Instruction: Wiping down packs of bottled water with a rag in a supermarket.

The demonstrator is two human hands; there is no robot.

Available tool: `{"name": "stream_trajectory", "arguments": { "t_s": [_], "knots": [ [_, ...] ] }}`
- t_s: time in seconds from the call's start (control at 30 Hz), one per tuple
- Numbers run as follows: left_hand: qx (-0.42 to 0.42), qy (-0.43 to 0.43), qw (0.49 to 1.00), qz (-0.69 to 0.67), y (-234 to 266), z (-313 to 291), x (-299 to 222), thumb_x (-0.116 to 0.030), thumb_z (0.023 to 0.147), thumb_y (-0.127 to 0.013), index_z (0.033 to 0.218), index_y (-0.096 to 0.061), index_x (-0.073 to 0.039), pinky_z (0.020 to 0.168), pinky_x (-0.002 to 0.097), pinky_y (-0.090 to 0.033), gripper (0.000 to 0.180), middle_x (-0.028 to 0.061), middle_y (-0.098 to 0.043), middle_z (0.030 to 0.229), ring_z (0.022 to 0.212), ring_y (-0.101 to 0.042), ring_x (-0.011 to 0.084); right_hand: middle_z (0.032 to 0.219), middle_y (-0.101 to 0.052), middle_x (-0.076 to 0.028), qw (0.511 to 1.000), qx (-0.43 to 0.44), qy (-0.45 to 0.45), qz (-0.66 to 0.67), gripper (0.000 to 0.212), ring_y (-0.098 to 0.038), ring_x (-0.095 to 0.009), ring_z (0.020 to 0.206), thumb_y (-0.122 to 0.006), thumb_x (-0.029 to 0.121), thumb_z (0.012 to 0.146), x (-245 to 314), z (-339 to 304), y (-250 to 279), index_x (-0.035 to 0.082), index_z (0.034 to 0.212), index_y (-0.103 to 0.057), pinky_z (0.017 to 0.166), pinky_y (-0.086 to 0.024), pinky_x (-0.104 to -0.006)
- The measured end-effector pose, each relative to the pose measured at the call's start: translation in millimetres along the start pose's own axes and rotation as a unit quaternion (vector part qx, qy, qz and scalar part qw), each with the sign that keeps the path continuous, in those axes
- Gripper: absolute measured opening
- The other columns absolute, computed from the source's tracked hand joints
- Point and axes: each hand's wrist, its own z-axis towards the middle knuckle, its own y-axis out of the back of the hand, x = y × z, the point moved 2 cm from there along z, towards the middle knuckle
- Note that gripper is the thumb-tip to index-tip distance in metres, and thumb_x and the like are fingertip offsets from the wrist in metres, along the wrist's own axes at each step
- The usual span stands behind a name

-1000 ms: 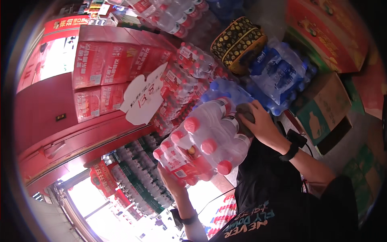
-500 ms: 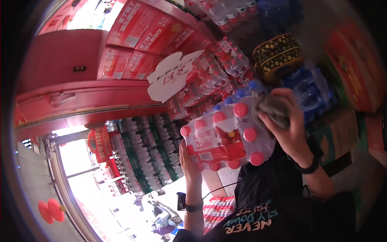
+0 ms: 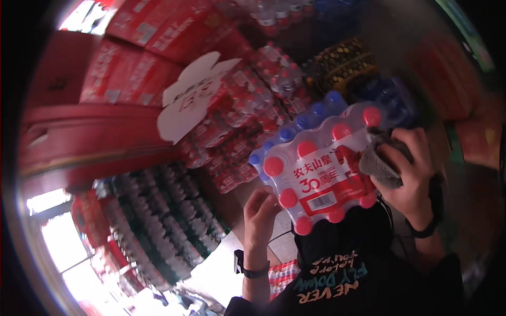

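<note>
A shrink-wrapped pack of bottles (image 3: 322, 181) with red caps and a red-and-white label is tilted in front of me, its capped side up. My right hand (image 3: 414, 179) grips a grey cloth (image 3: 383, 162) against the pack's right end. Beside the lower left edge is my left hand (image 3: 259, 216), its fingers bent and apart, around no visible object; whether the fingertips touch the wrap I cannot tell. Just behind the pack runs a row of blue-capped bottles (image 3: 301, 123), partly hidden by it.
Stacked red-wrapped bottle packs (image 3: 242, 100) stand behind, with a white price sign (image 3: 191, 100) before them. Red cartons (image 3: 168, 26) rise at upper left. Green-banded bottle packs (image 3: 158, 221) fill the left. A dark patterned case (image 3: 345, 63) and blue packs (image 3: 387, 100) lie at right.
The red-capped pack has turned and shifted right, and my right hand with the cloth has moved right and down with it. My left hand's fingers have bent. The whole view has swung.
</note>
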Motion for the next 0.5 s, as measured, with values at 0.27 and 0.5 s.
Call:
{"name": "stream_trajectory", "arguments": {
  "t_s": [0.27,0.5],
  "knots": [
    [0.172,0.054,0.983,0.039,21.4,21.0,-3.9,-0.032,0.101,-0.069,0.108,-0.064,-0.002,0.093,0.0306,-0.049,0.031,0.0038,-0.068,0.105,0.099,-0.063,0.0137,0.104,-0.061,-0.007,0.998,0.003,-0.058,0.004,0.039,-0.061,-0.031,0.082,-0.087,0.016,0.059,111.6,-15.5,-56.5,0.01,0.093,-0.07,0.068,-0.052,-0.0391],
    [0.202,0.113,0.972,0.041,30.8,19.5,-12.1,-0.015,0.099,-0.071,0.135,-0.059,0.0,0.102,0.0344,-0.05,0.041,0.0082,-0.067,0.126,0.114,-0.065,0.0181,0.102,-0.061,-0.004,0.997,0.019,0.058,-0.043,0.028,-0.061,-0.029,0.08,-0.078,0.016,0.067,160.0,8.1,-101.2,0.015,0.095,-0.073,0.065,-0.054,-0.0339]
  ]
}}
